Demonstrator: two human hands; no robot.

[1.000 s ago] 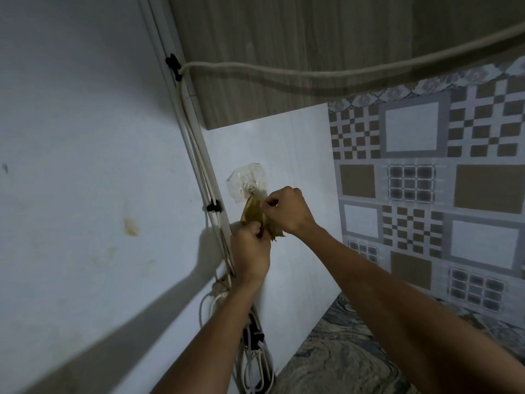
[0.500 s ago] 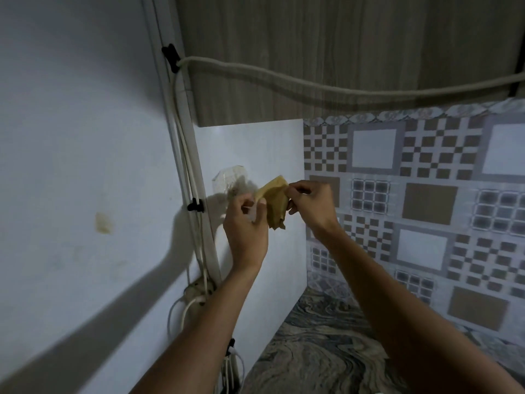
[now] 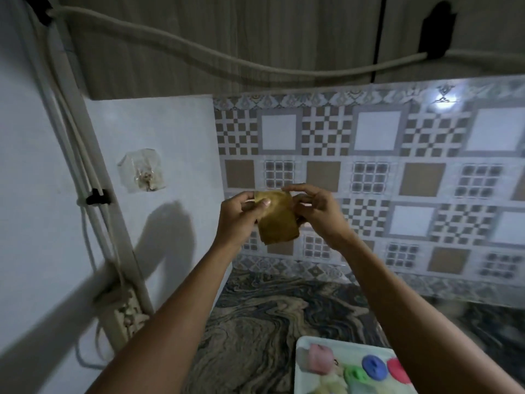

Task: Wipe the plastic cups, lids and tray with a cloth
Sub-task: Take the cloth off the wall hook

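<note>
near: white plastic tray on marbled table, holding pink plastic cup, round coloured lids | mid: left hand, right hand pinch top corners of folded mustard cloth; aloft, well apart from tray | advice: open a clean face; bunch it firmly; lower to cup

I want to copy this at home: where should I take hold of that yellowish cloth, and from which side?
By its top corners, one from each side. The cloth hangs as a flat sheet, so the left hand pinches its top left corner and the right hand its top right edge. That probably keeps it spread, with the lower part hanging free for wiping.
</note>
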